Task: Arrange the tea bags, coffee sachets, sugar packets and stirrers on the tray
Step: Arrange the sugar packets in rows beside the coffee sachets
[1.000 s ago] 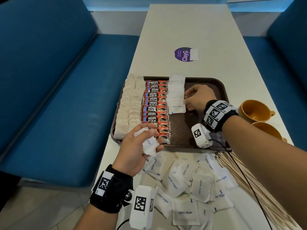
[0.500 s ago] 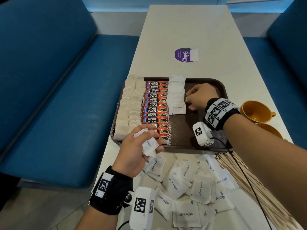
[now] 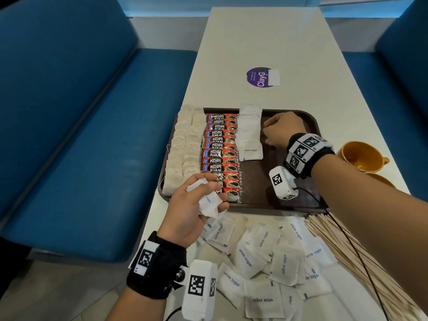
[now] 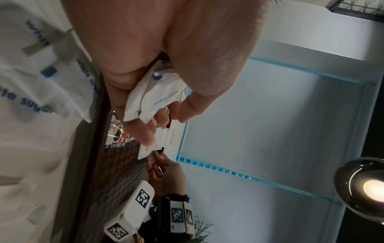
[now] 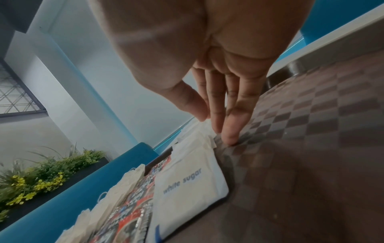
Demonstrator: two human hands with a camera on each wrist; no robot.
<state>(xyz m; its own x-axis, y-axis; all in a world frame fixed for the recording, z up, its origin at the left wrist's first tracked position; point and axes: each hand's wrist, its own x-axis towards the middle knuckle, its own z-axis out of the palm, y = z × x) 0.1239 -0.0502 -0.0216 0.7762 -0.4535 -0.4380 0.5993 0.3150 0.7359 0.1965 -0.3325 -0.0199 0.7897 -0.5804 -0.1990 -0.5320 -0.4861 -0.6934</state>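
A brown tray (image 3: 280, 200) holds two columns of tea bags (image 3: 183, 149), a column of red coffee sachets (image 3: 220, 154) and a short column of white sugar packets (image 3: 250, 133). My left hand (image 3: 196, 205) hovers over the tray's near left corner and grips a few sugar packets (image 4: 153, 97). My right hand (image 3: 280, 130) rests on the tray floor with straight fingers (image 5: 230, 129) touching the right edge of the sugar column (image 5: 191, 180). Several loose sugar packets (image 3: 261, 258) lie on the table in front of the tray. Wooden stirrers (image 3: 361, 262) lie to their right.
Two orange cups (image 3: 359, 156) stand on the table right of the tray. A purple sticker (image 3: 260, 77) is further back on the white table (image 3: 254, 38). Blue benches (image 3: 81, 147) run along both sides. A cable (image 3: 342, 230) trails from my right wrist over the stirrers.
My right hand has slid a little further back along the sugar column's right edge. My left hand has stayed in place with its packets.
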